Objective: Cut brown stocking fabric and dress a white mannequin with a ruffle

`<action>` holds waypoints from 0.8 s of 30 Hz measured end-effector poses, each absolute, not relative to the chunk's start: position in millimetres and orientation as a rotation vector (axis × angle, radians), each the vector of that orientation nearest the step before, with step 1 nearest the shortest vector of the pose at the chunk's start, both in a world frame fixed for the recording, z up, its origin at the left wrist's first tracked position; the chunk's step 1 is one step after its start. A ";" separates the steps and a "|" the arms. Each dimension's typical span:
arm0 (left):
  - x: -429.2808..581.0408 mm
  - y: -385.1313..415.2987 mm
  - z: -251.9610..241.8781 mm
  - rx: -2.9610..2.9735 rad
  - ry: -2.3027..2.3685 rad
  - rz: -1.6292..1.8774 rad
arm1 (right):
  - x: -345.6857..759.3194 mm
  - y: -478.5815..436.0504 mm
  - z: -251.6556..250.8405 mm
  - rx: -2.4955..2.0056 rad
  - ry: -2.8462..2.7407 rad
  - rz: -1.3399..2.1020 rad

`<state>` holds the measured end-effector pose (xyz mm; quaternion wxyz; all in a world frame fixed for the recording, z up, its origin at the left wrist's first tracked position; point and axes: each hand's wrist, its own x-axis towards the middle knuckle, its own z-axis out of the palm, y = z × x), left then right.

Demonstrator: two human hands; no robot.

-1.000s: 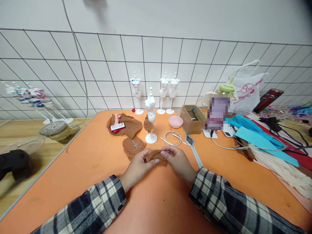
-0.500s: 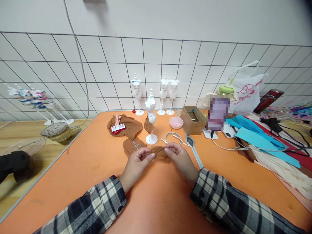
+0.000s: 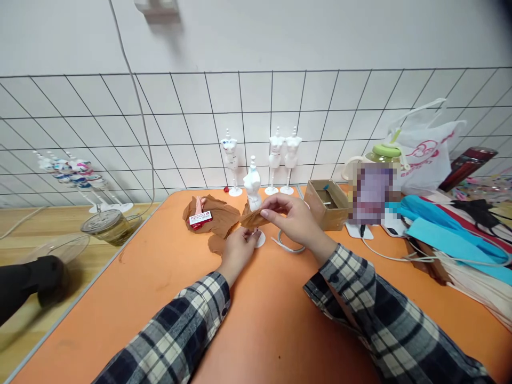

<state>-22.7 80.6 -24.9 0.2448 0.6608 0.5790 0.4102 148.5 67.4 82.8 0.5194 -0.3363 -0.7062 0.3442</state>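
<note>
My right hand point(image 3: 293, 218) pinches a small piece of brown sheer fabric point(image 3: 253, 218) and holds it up against the front white mannequin point(image 3: 253, 184) on the orange table point(image 3: 140, 298). My left hand point(image 3: 239, 249) rests lower, its fingers curled at the mannequin's round base, over another brown scrap point(image 3: 216, 244). Whether those fingers grip anything is hidden. Both sleeves are dark plaid.
A brown fabric pile with a red-and-white packet point(image 3: 200, 218) lies to the left. Three more white mannequins point(image 3: 276, 154) stand by the wire grid wall. A cardboard box point(image 3: 328, 197), a white hoop point(image 3: 287, 243), blue fabric point(image 3: 440, 224) and cables are on the right.
Both hands moved forward from the table's middle to the front mannequin. The right hand lifted the brown fabric piece up to it; the left hand let go of it and dropped to the base.
</note>
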 end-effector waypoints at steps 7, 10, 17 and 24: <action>-32.0 83.4 -28.8 1.885 1.553 1.057 | 149.1 78.6 58.6 -0.911 -1.706 0.780; -32.9 81.9 -27.2 1.920 1.554 1.039 | 148.3 79.8 53.9 -0.911 -1.706 0.783; -32.7 76.5 -22.4 1.982 1.575 0.995 | 143.8 78.3 48.4 -0.908 -1.670 0.796; -32.0 76.1 -21.0 2.036 1.621 0.961 | 142.1 75.1 49.0 -0.902 -1.650 0.770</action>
